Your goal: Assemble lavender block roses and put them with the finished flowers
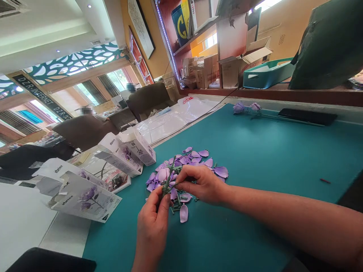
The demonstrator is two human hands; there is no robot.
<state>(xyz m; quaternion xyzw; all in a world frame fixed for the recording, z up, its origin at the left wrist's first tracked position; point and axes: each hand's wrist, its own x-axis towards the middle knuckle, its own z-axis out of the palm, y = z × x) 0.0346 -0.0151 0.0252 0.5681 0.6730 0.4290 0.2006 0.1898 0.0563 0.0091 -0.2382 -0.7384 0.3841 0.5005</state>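
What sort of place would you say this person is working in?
Probably a small office or shop workroom: there are large dark-brown chairs by desks beyond, a reddish-brown shelf holding brown cardboard boxes, and a teal-topped table with loose purple plastic petals.

Office-like room, maybe shop too — exact kind unclear. Green-topped desk (269, 158) fills lower right of frame. Dark chairs (82, 130) stand at other desks, left of center; blurred heads of people (86, 110) show there. Sign (41, 96) at left reads "DZR-INTERNET". Shelving (198, 36) at upper right, edged with light strip (167, 41), holds opened cardboard boxes (231, 71) and green tray (268, 74). White ceiling (56, 30) with small spotlights, upper left — framed pictures (141, 24) on orange wall, top center.
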